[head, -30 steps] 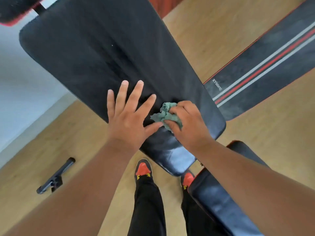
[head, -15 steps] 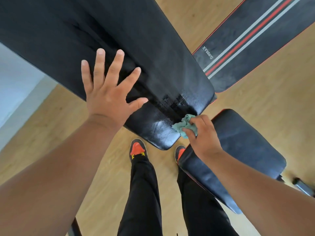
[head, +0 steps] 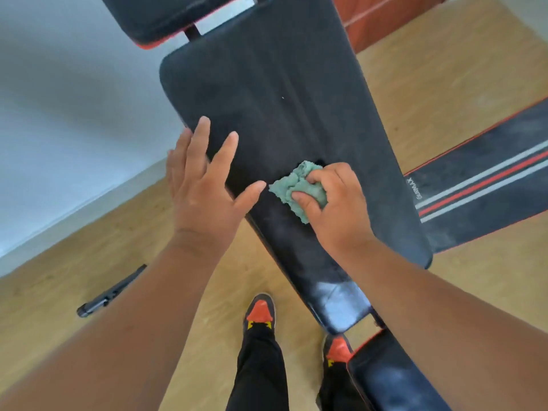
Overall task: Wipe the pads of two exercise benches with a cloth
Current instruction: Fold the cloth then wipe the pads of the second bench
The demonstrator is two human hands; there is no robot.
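A long black back pad (head: 275,93) of an exercise bench runs from the top centre down to my feet. My right hand (head: 335,209) grips a crumpled green cloth (head: 292,186) and presses it on the middle of this pad. My left hand (head: 204,185) lies flat with spread fingers on the pad's left edge, just left of the cloth. A black seat pad (head: 391,381) shows at the bottom right. A second bench pad (head: 486,185) with red and grey stripes lies at the right.
A small black headrest pad (head: 178,19) sits above the back pad at the top. A black handle-like part (head: 109,295) lies on the wooden floor at the left. My feet in red and black shoes (head: 259,312) stand under the pad's near end.
My right hand has carried the cloth from the pad's near end back up to its middle. My left hand has shifted to the pad's left edge. The view has tilted upward.
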